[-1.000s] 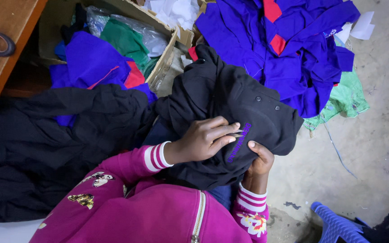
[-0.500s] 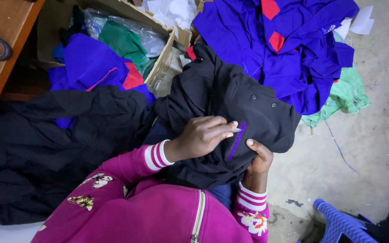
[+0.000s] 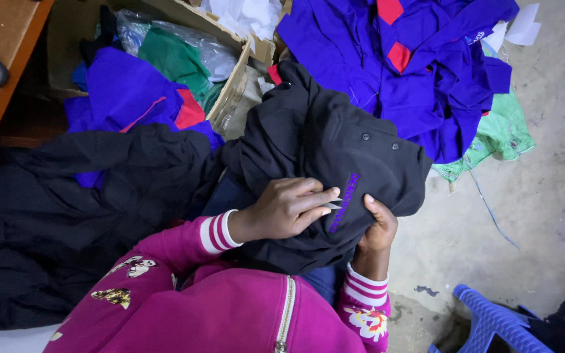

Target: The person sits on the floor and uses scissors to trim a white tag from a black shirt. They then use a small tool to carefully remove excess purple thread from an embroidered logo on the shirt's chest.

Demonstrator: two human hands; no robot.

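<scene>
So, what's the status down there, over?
Left hand pinching small metal tool at purple embroidery. Right hand gripping black garment from beneath. Blue garments heaped beyond, not in the way.

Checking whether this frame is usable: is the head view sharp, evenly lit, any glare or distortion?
Head view: sharp on both hands and the black button-front garment; soft, even light, no glare; folds of the black cloth pile lose detail in shadow; no obvious distortion.

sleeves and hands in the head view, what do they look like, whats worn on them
Both arms wear a bright magenta-pink zip jacket with ribbed cuffs striped pink and white. The left hand and right hand are bare, with no gloves. The right sleeve has a flower pattern just above the cuff; pale printed motifs mark the left sleeve.
</scene>
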